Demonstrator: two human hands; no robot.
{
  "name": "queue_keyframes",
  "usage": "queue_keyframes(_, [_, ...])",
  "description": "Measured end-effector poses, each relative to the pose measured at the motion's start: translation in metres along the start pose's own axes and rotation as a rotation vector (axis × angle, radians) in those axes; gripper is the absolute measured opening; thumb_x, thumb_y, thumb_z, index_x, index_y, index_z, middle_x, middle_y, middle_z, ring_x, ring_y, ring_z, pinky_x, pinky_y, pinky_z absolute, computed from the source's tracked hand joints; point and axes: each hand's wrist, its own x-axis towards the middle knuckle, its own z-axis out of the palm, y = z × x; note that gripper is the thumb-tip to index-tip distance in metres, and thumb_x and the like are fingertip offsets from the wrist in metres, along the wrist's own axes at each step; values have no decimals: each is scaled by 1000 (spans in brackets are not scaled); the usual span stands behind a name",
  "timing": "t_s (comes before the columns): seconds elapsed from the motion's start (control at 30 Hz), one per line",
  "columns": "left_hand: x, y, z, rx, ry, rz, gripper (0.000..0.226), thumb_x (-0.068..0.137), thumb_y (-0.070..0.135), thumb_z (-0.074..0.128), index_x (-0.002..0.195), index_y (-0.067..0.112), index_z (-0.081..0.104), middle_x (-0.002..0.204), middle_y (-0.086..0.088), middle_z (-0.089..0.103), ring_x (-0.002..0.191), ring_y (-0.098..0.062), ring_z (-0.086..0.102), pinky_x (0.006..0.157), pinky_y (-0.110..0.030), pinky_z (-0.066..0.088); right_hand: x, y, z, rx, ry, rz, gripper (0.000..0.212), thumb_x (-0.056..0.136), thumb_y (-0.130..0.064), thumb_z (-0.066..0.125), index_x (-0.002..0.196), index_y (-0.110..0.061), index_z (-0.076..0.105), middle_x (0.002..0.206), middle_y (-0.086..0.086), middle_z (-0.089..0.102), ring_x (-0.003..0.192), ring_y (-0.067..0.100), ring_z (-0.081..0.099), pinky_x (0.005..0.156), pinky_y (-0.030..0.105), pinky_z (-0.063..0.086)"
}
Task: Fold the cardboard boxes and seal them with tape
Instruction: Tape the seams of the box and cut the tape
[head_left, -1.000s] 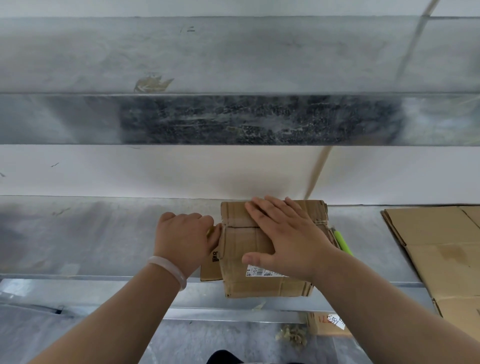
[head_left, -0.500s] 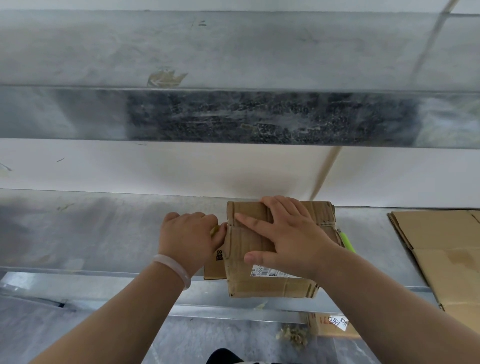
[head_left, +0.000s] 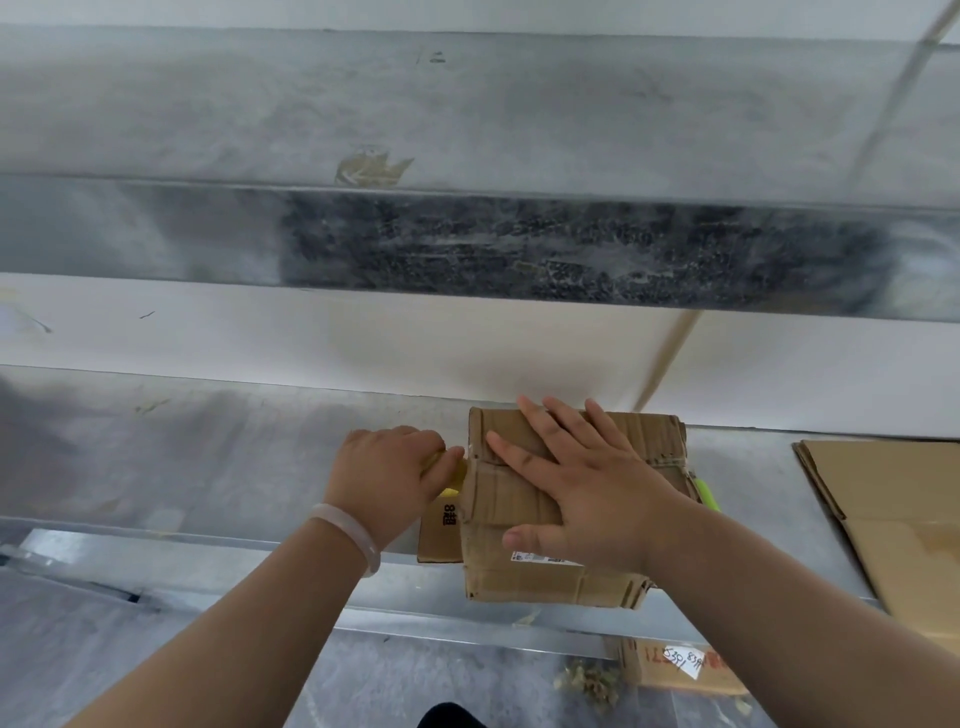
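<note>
A: How far along?

B: On the tabletop (head_left: 208, 457), flat cardboard (head_left: 893, 493) waits unfolded at the right. The box (head_left: 519, 587) sits at the front edge with its flaps folded down. I'd say the sealing is barely begun.

A: And the grip?

B: The right hand (head_left: 597, 488) lies flat, fingers spread, pressing the flaps. The left hand (head_left: 387, 473) has its grip curled round a yellow thing (head_left: 453, 487) at the box's left edge.

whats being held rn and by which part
Left hand grips a yellow thing, mostly hidden, at the left edge of the box. Right hand holds nothing, pressing flat on the box top.
</note>
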Motion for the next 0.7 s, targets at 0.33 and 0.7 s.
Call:
queue_keyframes(0.33, [-19,-27,-12,-760,-198,-68,22,89,43,61,107,53,57,102,12,60,93,-6,58,75,-17,52,-1,2,4,-7,31,2,82,78,-89,13,140,-55,-27,154,-7,-39,143,15,-32,117,46,-19])
queue_keyframes(0.7, [-1,-25,-12,-157,-379,114,53,95,49,45,146,38,33,95,9,45,86,-9,45,79,-21,36,0,2,4,15,39,-12,77,77,-89,12,132,-59,-33,153,-8,-39,142,15,-34,116,47,-19])
